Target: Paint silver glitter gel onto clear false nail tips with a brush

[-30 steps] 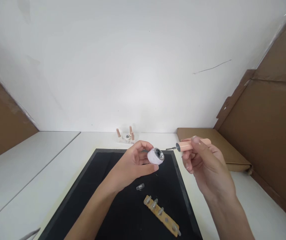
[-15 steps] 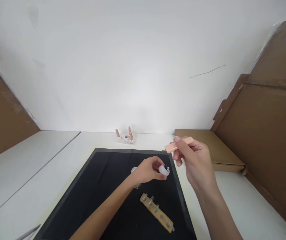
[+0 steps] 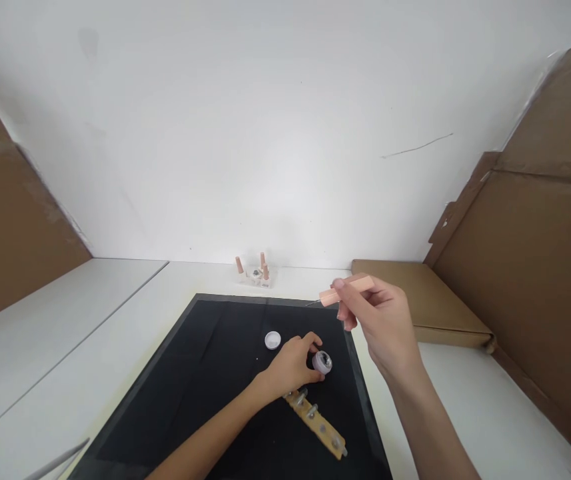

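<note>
A small open jar (image 3: 322, 362) with dark, shiny contents stands on the black mat (image 3: 225, 380). My left hand (image 3: 295, 363) is beside it, fingers spread, the thumb close to its near side and the forefinger lifted off. Whether the thumb still touches it I cannot tell. My right hand (image 3: 372, 310) pinches a nail polish brush (image 3: 345, 291) by its pink handle, its thin tip pointing left above the mat's far edge. A white round lid (image 3: 272, 341) lies left of the jar. Below my left hand is a yellow strip (image 3: 318, 420) carrying several clear nail tips, its upper end partly covered.
At the wall stands a clear holder (image 3: 255, 279) with pink-capped bottles. A flat cardboard box (image 3: 420, 293) lies behind my right hand. Cardboard panels rise at the left and right. A grey rod (image 3: 62, 459) lies at the lower left.
My left hand has lowered the jar toward me onto the mat and loosened its fingers. The lid now shows fully. My right hand has shifted slightly left with the brush.
</note>
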`<state>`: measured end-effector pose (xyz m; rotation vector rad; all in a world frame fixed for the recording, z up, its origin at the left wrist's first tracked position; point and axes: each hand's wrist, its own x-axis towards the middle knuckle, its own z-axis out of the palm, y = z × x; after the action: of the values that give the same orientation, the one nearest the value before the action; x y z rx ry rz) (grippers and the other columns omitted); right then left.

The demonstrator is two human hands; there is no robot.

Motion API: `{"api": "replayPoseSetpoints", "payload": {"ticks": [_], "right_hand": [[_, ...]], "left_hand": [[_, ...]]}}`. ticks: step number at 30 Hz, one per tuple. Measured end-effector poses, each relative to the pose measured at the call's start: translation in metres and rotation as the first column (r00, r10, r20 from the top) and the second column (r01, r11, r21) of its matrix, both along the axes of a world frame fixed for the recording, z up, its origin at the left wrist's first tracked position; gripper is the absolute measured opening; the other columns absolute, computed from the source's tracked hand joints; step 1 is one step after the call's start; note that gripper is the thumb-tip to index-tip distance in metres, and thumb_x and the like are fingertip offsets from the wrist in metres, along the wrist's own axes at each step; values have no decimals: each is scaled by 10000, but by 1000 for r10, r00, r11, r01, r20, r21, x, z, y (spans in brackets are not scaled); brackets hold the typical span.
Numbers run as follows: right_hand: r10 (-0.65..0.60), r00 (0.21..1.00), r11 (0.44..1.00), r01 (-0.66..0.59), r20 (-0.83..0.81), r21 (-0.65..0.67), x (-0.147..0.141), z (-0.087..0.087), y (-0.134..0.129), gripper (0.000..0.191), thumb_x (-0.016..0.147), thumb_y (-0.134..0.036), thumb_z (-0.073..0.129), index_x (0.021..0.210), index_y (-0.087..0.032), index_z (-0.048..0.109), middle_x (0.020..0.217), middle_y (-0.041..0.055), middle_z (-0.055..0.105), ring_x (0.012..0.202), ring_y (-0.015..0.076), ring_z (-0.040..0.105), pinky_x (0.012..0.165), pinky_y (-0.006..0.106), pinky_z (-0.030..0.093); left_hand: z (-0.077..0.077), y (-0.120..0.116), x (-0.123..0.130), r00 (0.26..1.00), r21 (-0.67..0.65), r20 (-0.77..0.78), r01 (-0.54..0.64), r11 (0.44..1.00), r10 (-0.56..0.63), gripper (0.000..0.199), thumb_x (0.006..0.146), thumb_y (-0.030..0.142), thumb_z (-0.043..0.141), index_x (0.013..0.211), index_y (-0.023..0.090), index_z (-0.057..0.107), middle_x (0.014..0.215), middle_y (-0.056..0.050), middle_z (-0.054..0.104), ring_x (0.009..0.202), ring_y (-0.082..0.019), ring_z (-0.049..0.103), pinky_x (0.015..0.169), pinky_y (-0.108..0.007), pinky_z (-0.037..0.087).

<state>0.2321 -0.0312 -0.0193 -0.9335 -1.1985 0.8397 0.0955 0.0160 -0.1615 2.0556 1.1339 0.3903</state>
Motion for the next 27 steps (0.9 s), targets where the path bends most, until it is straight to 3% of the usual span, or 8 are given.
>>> {"api": "replayPoseSetpoints", "payload": {"ticks": [4, 7, 11, 15, 18, 20, 23, 27], "right_hand": [[3, 1000, 1000, -3, 11, 1, 0, 0, -1, 255, 777, -328, 730, 566, -190, 695, 559, 4, 668, 428, 68, 506, 353, 169, 421], [5, 1000, 1000, -5, 18, 7, 0, 0, -1, 255, 778, -332, 728, 567, -193, 695, 529, -4, 651, 424, 72, 503, 352, 172, 424], [5, 1000, 1000, -5, 26, 20, 1, -1, 0, 270, 787, -337, 717, 561, -193, 686, 650, 29, 732, 424, 66, 496, 356, 180, 438], [-7, 999, 1000, 7, 32, 27, 1, -1, 0, 273, 795, -336, 707, 563, -195, 680, 656, 29, 730, 420, 66, 492, 357, 183, 436], [-11, 999, 1000, 10, 45, 23, 2, 0, 0, 274, 792, -331, 708, 555, -197, 678, 623, 15, 706, 419, 62, 489, 364, 177, 436], [-11, 998, 1000, 10, 56, 17, 4, 1, 0, 273, 786, -322, 708, 545, -197, 674, 619, 15, 704, 427, 65, 494, 366, 176, 435], [-2, 997, 1000, 2, 78, 0, 5, 2, 1, 263, 779, -308, 704, 542, -196, 677, 647, 29, 723, 438, 73, 501, 368, 181, 435], [9, 995, 1000, -7, 99, -17, 6, 2, 3, 256, 779, -307, 699, 549, -195, 681, 674, 35, 740, 438, 71, 499, 374, 184, 437]], "left_hand": [[-2, 2, -1, 1000, -5, -24, 14, 1000, -14, 641, 649, 165, 812, 1242, 179, 569, 1111, -88, 701, 1036, -271, 607, 876, -376, 474], [1, 4, -2, 999, -19, -26, 31, 999, -31, 707, 627, 108, 791, 1291, 185, 560, 1162, -93, 709, 1082, -280, 598, 871, -343, 462], [12, 8, -7, 999, -34, -21, 41, 999, -41, 766, 619, 78, 764, 1346, 179, 543, 1209, -105, 707, 1064, -288, 612, 860, -340, 453], [32, 8, -26, 1000, -18, 1, 5, 1000, -5, 750, 634, 136, 747, 1352, 199, 541, 1192, -99, 708, 977, -278, 615, 839, -361, 451], [49, 6, -50, 998, 11, 34, -44, 999, 44, 599, 679, 186, 709, 1264, 239, 592, 1163, -56, 696, 963, -240, 585, 860, -344, 438], [55, 4, -68, 993, 16, 40, -108, 994, 107, 488, 706, 226, 681, 1189, 218, 609, 1098, -50, 684, 911, -219, 575, 796, -319, 449], [50, 2, -91, 977, 5, 7, -211, 977, 211, 333, 711, 256, 657, 1033, 172, 646, 939, -41, 648, 830, -212, 563, 723, -312, 447], [19, -2, -102, 961, -18, -70, -269, 963, 267, 263, 637, 221, 694, 893, 167, 714, 777, 0, 584, 751, -212, 556, 703, -322, 445]]}}
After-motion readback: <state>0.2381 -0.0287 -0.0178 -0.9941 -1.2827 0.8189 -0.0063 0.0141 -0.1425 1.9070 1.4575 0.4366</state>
